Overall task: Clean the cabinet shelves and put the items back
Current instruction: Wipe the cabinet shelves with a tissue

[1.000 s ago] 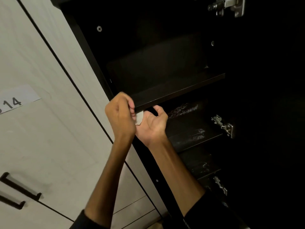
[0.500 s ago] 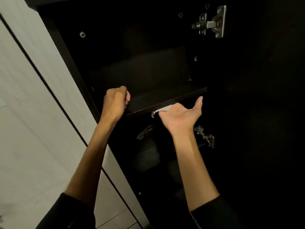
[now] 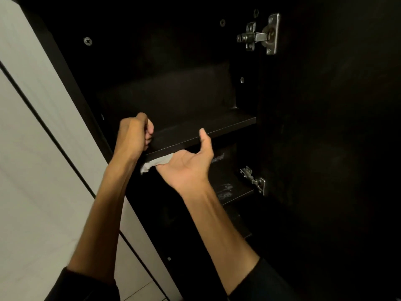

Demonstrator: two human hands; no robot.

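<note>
Dark, dim cabinet interior; your right hand [image 3: 186, 168] presses a crumpled white tissue [image 3: 156, 162] under the black wooden shelf [image 3: 204, 127].
Your left hand [image 3: 134, 133] grips its front edge; the loosely pinned tissue could slip free.

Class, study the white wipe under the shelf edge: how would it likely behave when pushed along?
The white wipe looks crumpled and limp, so it would probably bunch rather than slide flat. It seems light, likely needing the right hand pressing it against the shelf to stay put.
</note>
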